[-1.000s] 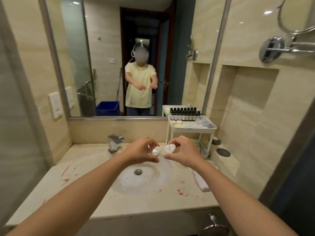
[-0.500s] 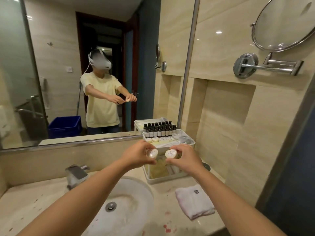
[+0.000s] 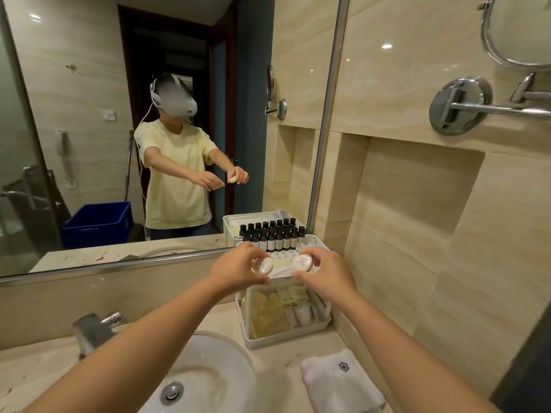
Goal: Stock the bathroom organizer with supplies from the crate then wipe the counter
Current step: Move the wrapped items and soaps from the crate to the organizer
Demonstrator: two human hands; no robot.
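Observation:
A white two-tier organizer (image 3: 323,321) stands on the counter against the mirror, right of the sink. Its top shelf carries several small dark bottles (image 3: 275,237) in a row at the back. The lower tray holds yellowish packets and small tubes. My left hand (image 3: 238,268) pinches a round wrapped soap (image 3: 263,266) just over the front of the top shelf. My right hand (image 3: 326,268) pinches a second round soap (image 3: 302,263) beside it, a little apart.
A folded white towel (image 3: 340,380) lies on the counter (image 3: 38,371) near the front right. The round sink (image 3: 208,374) and chrome faucet (image 3: 92,329) are at lower left. Reddish smears mark the counter. A blue crate (image 3: 97,223) shows in the mirror. The tiled wall is close on the right.
The view has swung right and closer to the organizer. Both hands, each still holding a soap, have moved forward from over the sink to the organizer's top shelf and spread slightly apart.

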